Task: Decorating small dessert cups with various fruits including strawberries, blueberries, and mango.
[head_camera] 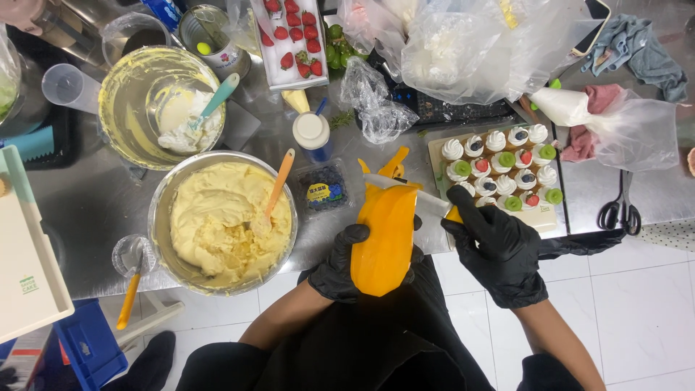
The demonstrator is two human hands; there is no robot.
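Right now the black-gloved left hand cups a peeled orange mango from below, fingers curled around it, just off the steel table edge. The black-gloved right hand is closed on a knife, its blade lying across the mango's top, beside a tray of cream-topped fruit tartlets

Black gloves on left hand, right hand; dark clothing.
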